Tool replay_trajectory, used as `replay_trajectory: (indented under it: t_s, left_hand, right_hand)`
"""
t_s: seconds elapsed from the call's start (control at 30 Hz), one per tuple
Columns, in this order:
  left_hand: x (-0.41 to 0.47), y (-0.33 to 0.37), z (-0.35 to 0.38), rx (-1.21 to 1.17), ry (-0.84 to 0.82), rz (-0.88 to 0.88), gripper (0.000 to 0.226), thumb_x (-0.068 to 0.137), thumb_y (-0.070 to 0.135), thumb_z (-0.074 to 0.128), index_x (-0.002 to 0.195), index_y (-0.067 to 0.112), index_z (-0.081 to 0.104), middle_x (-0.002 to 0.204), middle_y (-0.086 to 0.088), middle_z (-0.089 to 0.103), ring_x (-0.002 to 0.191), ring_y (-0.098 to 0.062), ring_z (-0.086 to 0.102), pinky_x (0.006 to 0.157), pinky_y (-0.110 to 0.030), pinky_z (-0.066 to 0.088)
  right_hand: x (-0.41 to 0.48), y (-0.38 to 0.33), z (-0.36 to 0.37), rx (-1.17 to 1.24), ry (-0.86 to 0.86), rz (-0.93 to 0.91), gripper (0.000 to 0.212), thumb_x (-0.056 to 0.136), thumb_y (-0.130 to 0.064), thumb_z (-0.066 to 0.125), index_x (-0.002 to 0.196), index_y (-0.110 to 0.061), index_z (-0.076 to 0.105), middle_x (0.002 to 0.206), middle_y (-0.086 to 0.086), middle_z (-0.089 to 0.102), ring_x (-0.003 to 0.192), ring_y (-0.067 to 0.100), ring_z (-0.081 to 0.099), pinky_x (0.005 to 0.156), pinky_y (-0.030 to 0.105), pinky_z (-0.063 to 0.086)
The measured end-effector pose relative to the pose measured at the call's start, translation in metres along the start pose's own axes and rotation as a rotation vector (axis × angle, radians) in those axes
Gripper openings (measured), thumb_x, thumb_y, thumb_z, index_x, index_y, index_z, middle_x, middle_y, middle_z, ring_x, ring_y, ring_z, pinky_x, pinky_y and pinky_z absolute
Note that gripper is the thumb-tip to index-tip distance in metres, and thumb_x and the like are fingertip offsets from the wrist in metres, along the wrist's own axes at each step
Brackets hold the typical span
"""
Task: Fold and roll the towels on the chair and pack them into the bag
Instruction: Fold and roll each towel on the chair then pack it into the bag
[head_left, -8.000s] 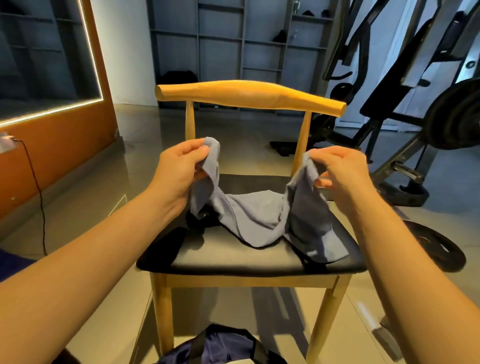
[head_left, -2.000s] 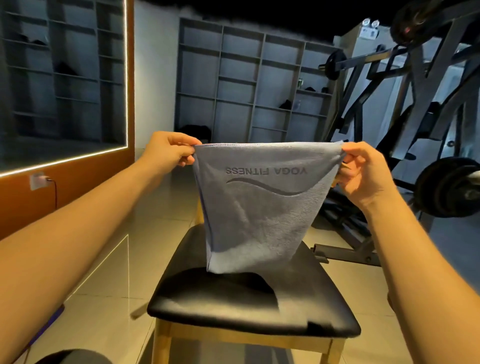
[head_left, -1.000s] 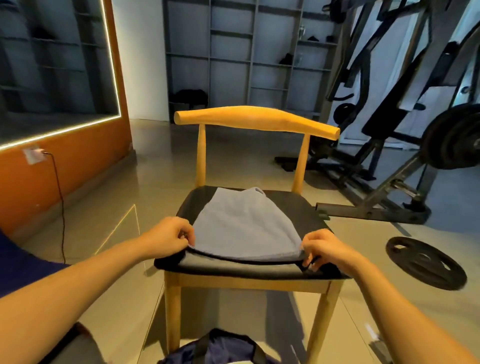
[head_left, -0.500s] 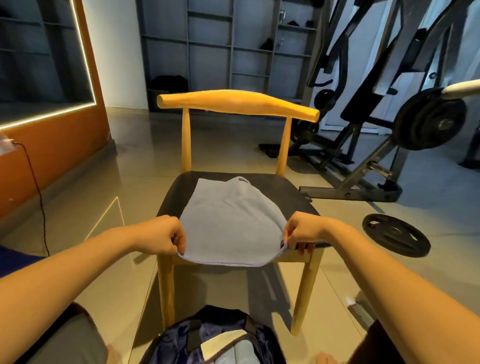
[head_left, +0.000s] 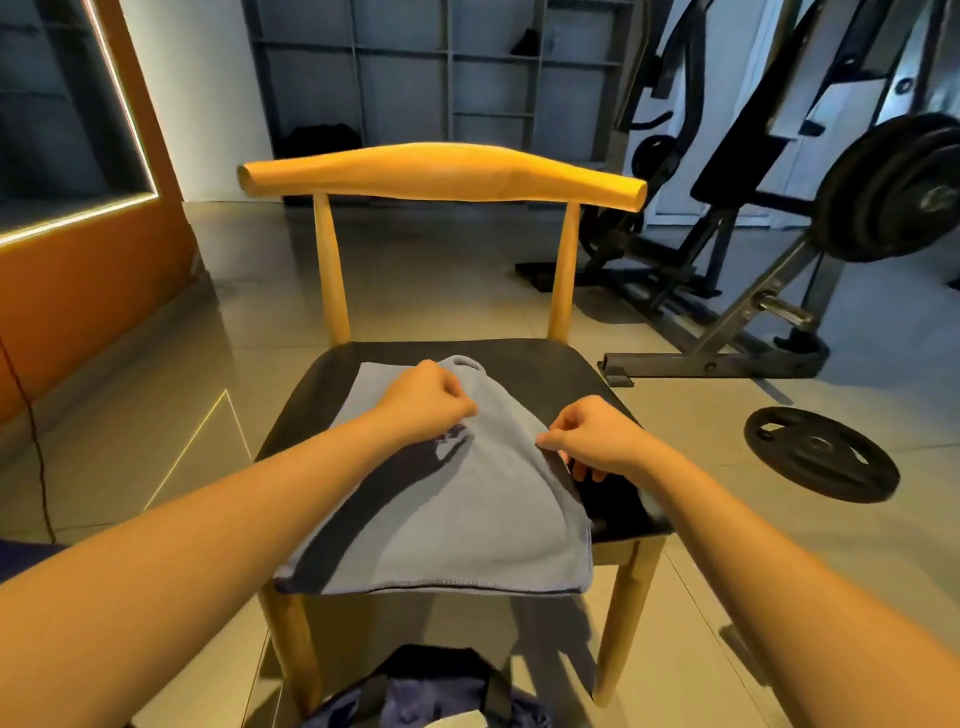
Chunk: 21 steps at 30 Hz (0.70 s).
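One grey towel (head_left: 467, 499) lies flat on the seat of one wooden chair (head_left: 441, 176), its near hem hanging over the front edge. The left hand (head_left: 426, 400) rests curled on the towel's middle; whether it grips cloth is unclear. The right hand (head_left: 592, 441) pinches the towel's right edge. One bag (head_left: 431, 696) below is cut off.

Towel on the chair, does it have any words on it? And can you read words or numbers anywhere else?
No text can be read here.
The towel: no words show on the side facing up.
The weight plate on the floor: any markings are too blurred to read.
The bag: a pale patch is cut off by the frame edge, nothing readable.
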<state>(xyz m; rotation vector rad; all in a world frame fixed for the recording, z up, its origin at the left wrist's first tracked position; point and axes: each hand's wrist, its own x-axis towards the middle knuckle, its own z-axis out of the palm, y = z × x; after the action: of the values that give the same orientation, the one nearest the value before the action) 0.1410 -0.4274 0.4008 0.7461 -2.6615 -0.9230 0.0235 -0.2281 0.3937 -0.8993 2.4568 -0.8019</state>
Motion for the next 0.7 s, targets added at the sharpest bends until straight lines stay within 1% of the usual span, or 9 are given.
replay_trajectory:
  t_s: [0.07,0.13,0.23,0.3,0.37,0.47,0.53,0.6,0.7]
  left_hand:
    - [0.023,0.011,0.017,-0.050,0.077,-0.040,0.035,0.087,0.030,0.071,0.066,0.003,0.069,0.069,-0.014,0.071,0.070,-0.027,0.068,0.075,-0.047,0.060]
    - [0.038,0.024,0.031,-0.022,0.140,-0.075,0.045,0.085,0.047,0.072,0.059,0.012,0.059,0.063,-0.009,0.065,0.066,-0.024,0.062,0.070,-0.042,0.057]
    - [0.052,0.035,0.041,0.123,0.121,-0.114,0.053,0.075,0.065,0.073,0.065,0.015,0.059,0.065,-0.002,0.063,0.068,-0.021,0.062,0.059,-0.032,0.046]
    - [0.057,0.035,0.039,0.214,0.055,-0.131,0.037,0.073,0.052,0.076,0.073,0.016,0.066,0.073,-0.004,0.066,0.078,-0.025,0.066,0.063,-0.032,0.052]
    - [0.058,0.027,0.033,0.177,0.034,-0.154,0.017,0.074,0.031,0.076,0.070,0.018,0.065,0.073,-0.003,0.064,0.079,-0.026,0.065,0.065,-0.031,0.053]
    - [0.052,0.009,0.022,-0.071,0.039,-0.206,0.023,0.076,0.020,0.077,0.073,-0.001,0.067,0.060,0.000,0.062,0.067,-0.027,0.059,0.066,-0.041,0.056]
    - [0.047,-0.003,0.015,-0.226,0.050,-0.240,0.028,0.077,0.015,0.078,0.082,-0.011,0.069,0.062,-0.005,0.066,0.063,-0.026,0.060,0.073,-0.049,0.060]
    - [0.041,-0.010,0.009,-0.284,0.032,-0.269,0.018,0.082,0.008,0.075,0.082,-0.010,0.072,0.071,-0.018,0.072,0.064,-0.027,0.064,0.072,-0.045,0.062]
    - [0.033,-0.017,0.007,-0.282,-0.003,-0.248,0.012,0.086,0.002,0.070,0.079,-0.006,0.075,0.079,-0.021,0.075,0.066,-0.025,0.064,0.065,-0.033,0.058]
  right_hand:
    - [0.007,-0.006,0.005,0.020,-0.019,-0.030,0.024,0.093,-0.029,0.071,0.093,-0.005,0.072,0.078,0.009,0.070,0.061,0.014,0.063,0.053,0.024,0.052]
    - [0.010,-0.013,0.009,-0.015,-0.016,-0.076,0.020,0.089,-0.025,0.074,0.092,-0.005,0.071,0.081,0.012,0.072,0.067,0.019,0.066,0.063,0.035,0.057]
    - [0.008,-0.024,0.014,-0.111,-0.010,-0.167,0.019,0.082,-0.023,0.079,0.091,-0.010,0.069,0.085,0.012,0.070,0.077,0.022,0.066,0.071,0.040,0.056]
    - [0.003,-0.029,0.012,-0.146,-0.079,-0.232,0.019,0.083,-0.024,0.080,0.094,-0.014,0.069,0.087,0.005,0.069,0.080,0.020,0.066,0.070,0.035,0.056]
    - [0.000,-0.031,0.009,-0.166,-0.180,-0.291,0.016,0.086,-0.026,0.078,0.095,-0.015,0.071,0.084,0.002,0.067,0.077,0.018,0.064,0.064,0.030,0.054]
    - [0.005,-0.029,0.002,-0.096,-0.277,-0.324,0.017,0.092,-0.027,0.072,0.089,-0.011,0.076,0.079,0.004,0.072,0.067,0.021,0.064,0.061,0.029,0.056]
    - [0.018,-0.026,-0.002,-0.025,-0.239,-0.294,0.020,0.094,-0.021,0.069,0.081,-0.008,0.075,0.067,0.003,0.070,0.055,0.013,0.059,0.055,0.024,0.051]
    - [0.035,-0.024,-0.004,0.008,-0.128,-0.261,0.019,0.092,-0.015,0.068,0.075,-0.010,0.074,0.062,0.001,0.068,0.050,0.008,0.057,0.054,0.023,0.049]
    - [0.064,-0.023,0.000,-0.039,-0.015,-0.239,0.011,0.085,-0.018,0.074,0.074,-0.016,0.075,0.067,-0.002,0.071,0.064,0.011,0.067,0.067,0.036,0.059]
